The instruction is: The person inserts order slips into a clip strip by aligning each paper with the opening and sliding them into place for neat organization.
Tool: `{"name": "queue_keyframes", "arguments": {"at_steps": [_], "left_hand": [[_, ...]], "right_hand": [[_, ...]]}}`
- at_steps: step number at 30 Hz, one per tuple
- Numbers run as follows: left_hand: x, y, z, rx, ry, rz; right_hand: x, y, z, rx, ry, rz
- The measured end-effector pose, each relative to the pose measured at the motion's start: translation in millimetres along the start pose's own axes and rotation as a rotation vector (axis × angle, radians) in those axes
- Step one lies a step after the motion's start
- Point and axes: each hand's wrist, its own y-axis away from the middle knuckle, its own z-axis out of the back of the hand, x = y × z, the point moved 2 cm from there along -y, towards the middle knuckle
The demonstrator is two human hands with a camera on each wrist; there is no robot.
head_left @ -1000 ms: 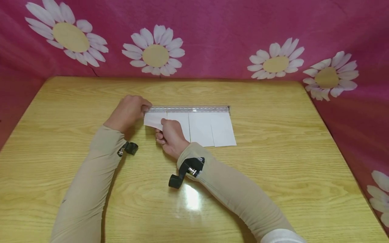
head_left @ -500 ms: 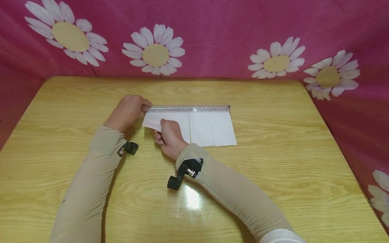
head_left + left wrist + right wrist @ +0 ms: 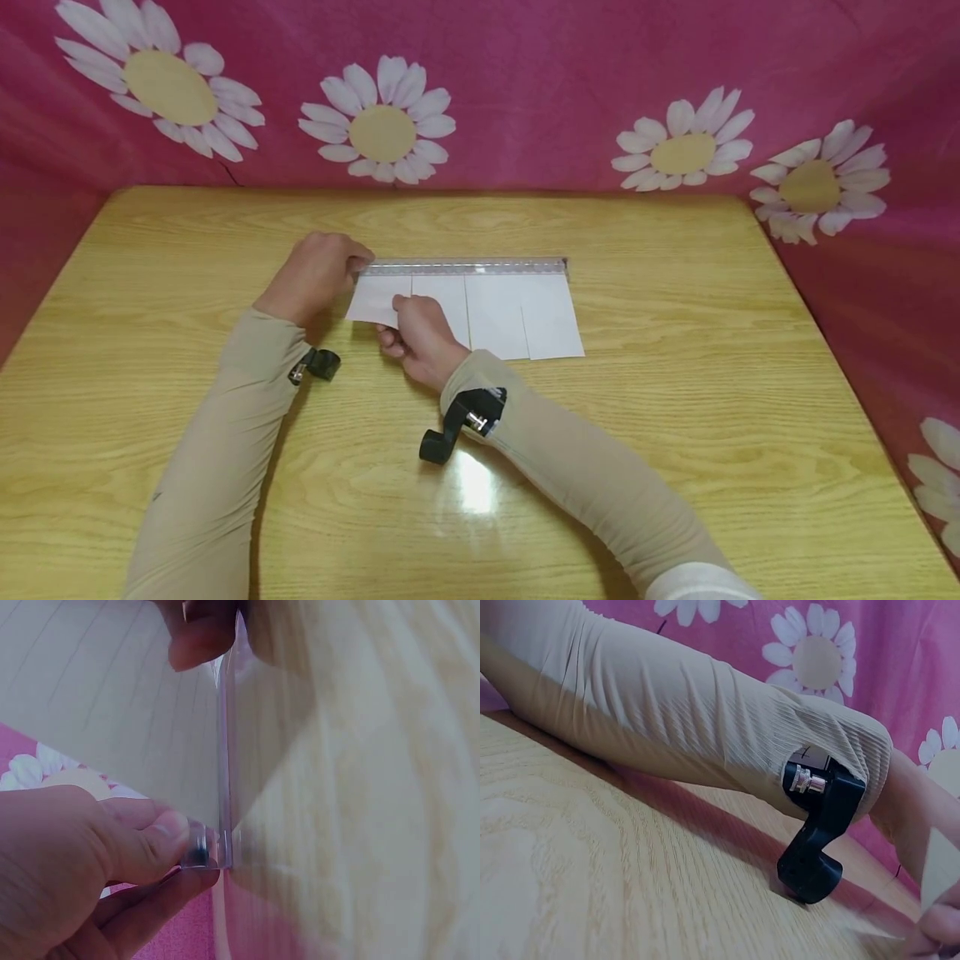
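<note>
A clear plastic ruler [image 3: 472,267] lies across the top edge of several white paper pieces [image 3: 495,321] side by side, with thin lines between them. My left hand [image 3: 318,271] pinches the ruler's left end between thumb and finger; the left wrist view shows this left hand [image 3: 112,862] close up on the ruler's end [image 3: 199,844]. My right hand [image 3: 423,333] pinches the lower part of the leftmost paper piece [image 3: 378,293], thumb on top and the other fingers curled beneath. That piece's lower left corner stands off the table, and faint ruled lines show on the paper [image 3: 112,690] in the left wrist view.
Everything lies on a wooden table [image 3: 675,417]. A pink cloth [image 3: 525,100] with white daisies hangs behind it and at the sides. Black camera mounts [image 3: 480,410] stick out from the beige sleeves [image 3: 592,467] at both wrists.
The lower left corner of the leftmost paper piece has moved a little toward me and to the left, and more of the piece shows. Both hands keep their holds with barely any movement.
</note>
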Motion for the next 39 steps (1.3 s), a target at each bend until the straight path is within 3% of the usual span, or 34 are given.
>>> {"name": "queue_keyframes", "arguments": {"at_steps": [9, 21, 27, 39], "left_hand": [[1.1, -0.7, -0.8, -0.014, -0.026, -0.015], [0.2, -0.9, 1.3, -0.006, -0.042, -0.028], [0.8, -0.9, -0.9, -0.008, -0.051, -0.034], [1.2, -1.0, -1.7, 0.005, -0.052, -0.035]], "right_hand": [[3, 3, 4.2, 0.032, 0.099, -0.026], [13, 22, 23.7, 0.051, 0.368, 0.055], [21, 27, 43.6, 0.056, 0.41, 0.105], [59, 34, 106.6, -0.097, 0.374, 0.137]]}}
